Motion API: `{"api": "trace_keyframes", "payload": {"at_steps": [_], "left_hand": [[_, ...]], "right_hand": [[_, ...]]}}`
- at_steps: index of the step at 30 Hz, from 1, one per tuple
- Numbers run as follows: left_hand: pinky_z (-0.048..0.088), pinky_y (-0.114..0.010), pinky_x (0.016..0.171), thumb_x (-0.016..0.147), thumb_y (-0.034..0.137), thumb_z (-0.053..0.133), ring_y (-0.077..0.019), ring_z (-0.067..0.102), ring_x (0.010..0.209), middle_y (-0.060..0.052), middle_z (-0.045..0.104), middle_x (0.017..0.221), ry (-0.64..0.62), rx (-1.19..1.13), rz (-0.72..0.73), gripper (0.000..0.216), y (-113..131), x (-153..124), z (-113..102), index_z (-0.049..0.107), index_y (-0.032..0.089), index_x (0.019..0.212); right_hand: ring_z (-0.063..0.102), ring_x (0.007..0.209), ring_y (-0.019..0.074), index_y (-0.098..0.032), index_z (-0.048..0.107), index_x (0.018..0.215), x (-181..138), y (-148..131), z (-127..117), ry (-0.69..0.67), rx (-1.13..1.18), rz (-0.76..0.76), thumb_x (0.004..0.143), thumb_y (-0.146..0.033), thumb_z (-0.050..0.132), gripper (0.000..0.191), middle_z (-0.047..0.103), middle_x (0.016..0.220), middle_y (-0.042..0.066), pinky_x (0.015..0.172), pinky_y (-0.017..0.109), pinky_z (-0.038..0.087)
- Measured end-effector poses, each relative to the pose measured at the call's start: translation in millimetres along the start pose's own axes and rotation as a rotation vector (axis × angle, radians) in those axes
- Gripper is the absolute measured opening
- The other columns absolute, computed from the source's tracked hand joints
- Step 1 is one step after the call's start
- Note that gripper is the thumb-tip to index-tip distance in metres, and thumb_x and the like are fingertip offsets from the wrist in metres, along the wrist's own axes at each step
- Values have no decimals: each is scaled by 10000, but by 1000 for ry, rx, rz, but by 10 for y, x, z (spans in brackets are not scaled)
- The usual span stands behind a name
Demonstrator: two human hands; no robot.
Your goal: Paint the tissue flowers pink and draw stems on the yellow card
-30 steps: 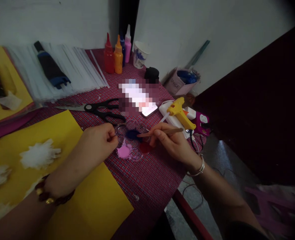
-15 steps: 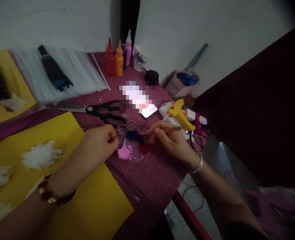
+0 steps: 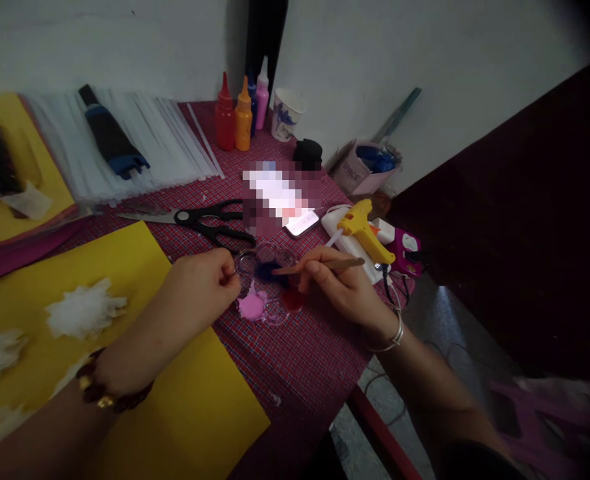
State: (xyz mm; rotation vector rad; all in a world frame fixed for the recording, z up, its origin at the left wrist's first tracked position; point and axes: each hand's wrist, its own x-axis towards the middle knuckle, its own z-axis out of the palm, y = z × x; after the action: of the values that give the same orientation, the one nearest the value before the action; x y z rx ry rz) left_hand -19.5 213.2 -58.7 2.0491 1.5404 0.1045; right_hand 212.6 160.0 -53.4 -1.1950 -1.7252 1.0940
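Observation:
A clear flower-shaped paint palette [image 3: 269, 251] lies on the checked cloth, with pink paint [image 3: 253, 305], dark blue paint [image 3: 271, 272] and red paint [image 3: 293, 300] in its wells. My left hand [image 3: 202, 283] is closed in a pinch at the palette's left rim. In my right hand [image 3: 337, 280] is a slim wooden stick [image 3: 345, 263], gripped like a pen. Its lower end dips into the dark blue well; whether it has bristles I cannot make out. White spiky pieces [image 3: 85, 308] rest on a yellow sheet [image 3: 185, 393] at the left.
Black-handled scissors [image 3: 215, 220] and a lit phone [image 3: 302, 223] lie beyond the palette. A yellow glue gun [image 3: 365, 230] rests on a white box at the right. Paint bottles [image 3: 225, 117] and a paper cup [image 3: 287, 115] stand at the back. The table edge runs along the right.
The wooden stick's end has shifted slightly left within the dark blue paint. My left hand stays at the palette's rim. The whole view has moved a little.

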Motion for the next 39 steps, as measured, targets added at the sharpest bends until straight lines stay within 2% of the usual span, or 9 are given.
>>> {"api": "trace_keyframes", "payload": {"at_steps": [11, 16, 19, 24, 28, 32, 36, 39], "left_hand": [[327, -273, 593, 794, 213, 540, -136, 529, 604, 12, 583, 663, -3, -17, 18, 99, 8, 0, -8, 527, 200, 698], [331, -275, 599, 795, 225, 534, -136, 536, 605, 11, 590, 663, -8, -1, 4, 104, -4, -6, -4, 531, 202, 693], [330, -275, 599, 790, 242, 531, -136, 538, 605, 13, 589, 662, -6, 0, 13, 99, -8, -3, -2, 535, 203, 700], [324, -270, 592, 788, 263, 514, -135, 527, 595, 17, 581, 659, -16, 12, -18, 104, 15, 1, -25, 544, 204, 708], [322, -271, 603, 793, 269, 505, -141, 534, 609, 19, 576, 656, -27, 27, -15, 105, 21, -8, -39, 545, 208, 717], [319, -268, 601, 793, 265, 519, -140, 538, 606, 26, 575, 649, -34, 19, -34, 100, -4, -9, -30, 543, 212, 712], [318, -267, 596, 787, 271, 535, -140, 541, 602, 35, 567, 634, -24, 34, -18, 98, -30, 10, 2, 540, 220, 703], [320, -266, 597, 785, 280, 546, -139, 541, 601, 40, 572, 641, -15, 41, -29, 96, -29, 21, 16, 538, 222, 709]], "right_hand": [[593, 654, 93, -166, 622, 964, 18, -1, -18, -39, 31, -19, 1022, -310, 471, 217, 626, 698, -16, 636, 230, 468], [496, 559, 72, -168, 633, 879, -13, -52, -71, 83, -107, -40, 1027, -279, 458, 255, 540, 631, -41, 539, 210, 392], [485, 551, 74, -169, 637, 882, -11, -64, -44, 47, -81, -28, 1029, -297, 449, 272, 534, 633, -39, 522, 210, 379], [572, 695, 103, -156, 641, 1011, 32, -69, -33, -71, -13, 2, 1010, -309, 489, 215, 607, 762, -1, 643, 235, 451], [551, 677, 93, -143, 648, 901, 33, -90, -178, -173, 52, 22, 976, -285, 560, 183, 612, 760, 1, 630, 229, 439], [542, 674, 92, -151, 634, 846, 28, -114, -255, -148, 72, 13, 977, -286, 560, 202, 612, 756, 2, 636, 234, 438], [559, 722, 93, -145, 643, 950, 46, -121, -203, -168, 48, -17, 982, -247, 547, 144, 616, 819, 12, 646, 229, 438], [558, 729, 100, -137, 642, 949, 44, -96, -185, -202, 60, -5, 990, -281, 535, 185, 607, 819, 16, 645, 232, 439]]}}
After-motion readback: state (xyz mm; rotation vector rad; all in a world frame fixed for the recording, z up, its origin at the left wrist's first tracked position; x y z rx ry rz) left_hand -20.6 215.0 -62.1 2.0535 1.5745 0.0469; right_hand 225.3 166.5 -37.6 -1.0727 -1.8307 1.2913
